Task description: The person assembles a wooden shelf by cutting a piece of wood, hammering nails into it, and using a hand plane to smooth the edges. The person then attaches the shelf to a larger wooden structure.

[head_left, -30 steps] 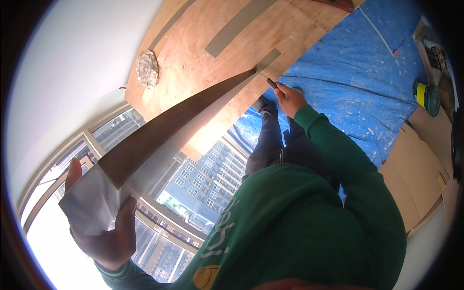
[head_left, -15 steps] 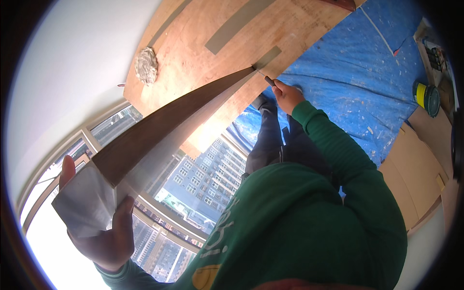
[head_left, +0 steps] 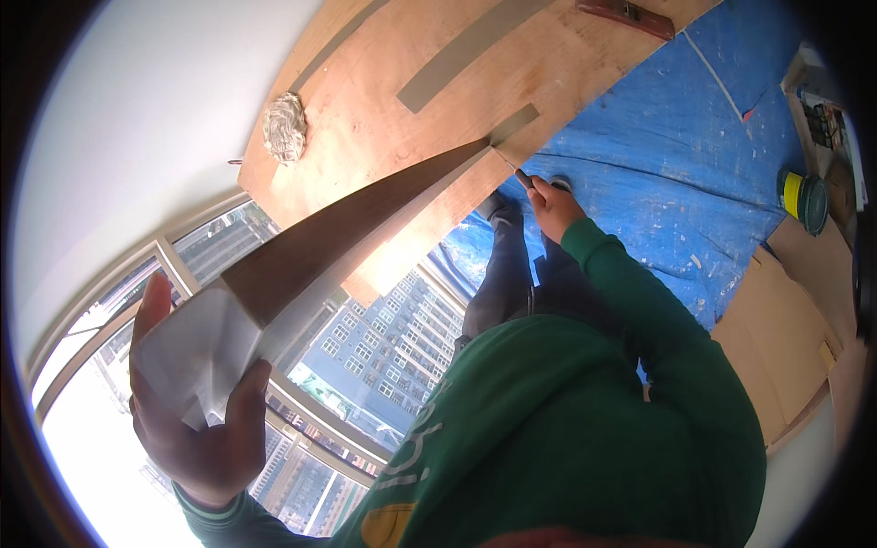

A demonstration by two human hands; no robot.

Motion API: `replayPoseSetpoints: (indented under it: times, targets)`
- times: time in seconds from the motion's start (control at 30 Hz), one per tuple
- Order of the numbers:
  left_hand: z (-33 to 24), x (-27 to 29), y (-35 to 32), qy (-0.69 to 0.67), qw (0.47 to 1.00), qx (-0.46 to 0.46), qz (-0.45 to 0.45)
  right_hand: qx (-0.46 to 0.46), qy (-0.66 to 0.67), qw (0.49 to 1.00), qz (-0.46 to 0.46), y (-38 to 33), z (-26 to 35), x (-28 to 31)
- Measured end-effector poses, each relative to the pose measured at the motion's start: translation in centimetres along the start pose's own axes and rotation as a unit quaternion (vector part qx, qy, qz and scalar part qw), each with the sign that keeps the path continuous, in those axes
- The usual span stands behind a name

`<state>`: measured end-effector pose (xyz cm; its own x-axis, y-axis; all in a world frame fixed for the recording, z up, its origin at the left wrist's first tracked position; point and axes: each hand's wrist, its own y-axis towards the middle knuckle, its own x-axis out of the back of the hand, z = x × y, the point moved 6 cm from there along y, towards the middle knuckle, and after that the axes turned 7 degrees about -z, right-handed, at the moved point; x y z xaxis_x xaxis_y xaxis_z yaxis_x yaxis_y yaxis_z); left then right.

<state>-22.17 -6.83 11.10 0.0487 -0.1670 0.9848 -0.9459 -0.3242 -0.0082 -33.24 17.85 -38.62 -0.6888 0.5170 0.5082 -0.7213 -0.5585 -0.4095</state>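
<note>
brown strip (head_left: 365, 217) | long, slanted | slim tool (head_left: 523, 179) | by strip's far end

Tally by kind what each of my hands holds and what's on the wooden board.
Long brown piece, left hand: 1
Dark-handled tool, right hand: 1
Grey-brown strips: 3
Crumpled cloth: 1
Reddish-brown tool: 1
Total: 7

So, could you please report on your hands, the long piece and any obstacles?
Left hand gripping long brown piece by near end. Right hand on slim tool at far end. Crumpled bundle on wooden panel.
</note>
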Motion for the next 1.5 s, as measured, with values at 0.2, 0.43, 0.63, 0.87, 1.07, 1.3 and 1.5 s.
replayPoseSetpoints:
  times: [0.2, 0.43, 0.63, 0.87, 1.07, 1.3, 1.5]
  targets:
    - [-1.4, -0.5, 1.5, 0.011, 0.999, -0.046, 0.009, -0.031, 0.010, 0.997, 0.063, 0.3, 0.1, 1.2]
    - [-2.5, -0.5, 1.0, -0.018, 0.999, -0.040, -0.014, -0.083, 0.088, 0.992, 0.042, -1.3, 0.7, 3.7]
    - [-3.2, -0.3, 1.0, -0.028, 0.998, -0.047, 0.021, -0.129, 0.117, 0.983, -0.052, -0.4, -4.1, 8.4]
    - [-3.9, 1.1, 1.8, -0.038, 0.996, -0.075, -0.039, 0.029, 0.049, 0.969, -0.240, 5.4, 1.8, 19.1]
    - [0.5, 1.2, 0.9, -0.076, 0.972, 0.149, -0.166, 0.152, 0.023, 0.945, -0.288, 20.8, 4.3, 32.0]
    - [5.2, 1.8, -4.7, -0.112, 0.813, 0.445, -0.359, 0.119, -0.207, 0.938, -0.251, 43.3, 1.5, 37.6]
    - [5.3, 1.2, -0.9, -0.069, 0.816, 0.481, -0.314, 0.049, -0.315, 0.934, -0.163, 54.7, -3.7, 37.9]
